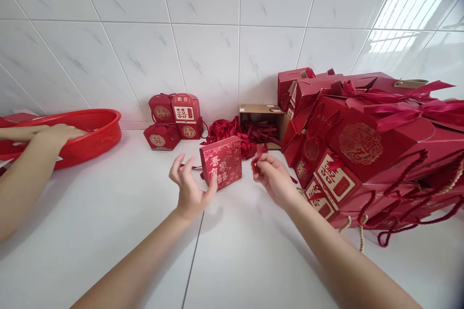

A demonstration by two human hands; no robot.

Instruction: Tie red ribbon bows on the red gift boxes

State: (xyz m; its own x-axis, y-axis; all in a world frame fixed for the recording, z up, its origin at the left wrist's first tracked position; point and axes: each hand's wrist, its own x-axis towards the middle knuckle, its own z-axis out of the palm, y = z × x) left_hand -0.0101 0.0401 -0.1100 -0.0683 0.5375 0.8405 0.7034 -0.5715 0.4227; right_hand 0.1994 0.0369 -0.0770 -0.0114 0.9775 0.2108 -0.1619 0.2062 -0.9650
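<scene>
A small red gift box [226,164] with pale lettering stands upright on the white surface, between my two hands. My left hand [191,190] is at its left side with the fingers spread and slightly blurred. Its thumb overlaps the box's front lower edge; whether it presses on the box I cannot tell. To the right of the box, my right hand [272,175] pinches a short dark red ribbon [258,154] between thumb and fingers. Part of the ribbon is hidden by the fingers. Behind the box lies a heap of red ribbons [226,130].
Several large red gift boxes [362,149] with cord handles are piled at the right. An open cardboard box [259,108] with red strips sits by the tiled wall. Smaller red boxes [186,111] stand back left. Another person's hand [61,134] reaches into a red basin [105,128].
</scene>
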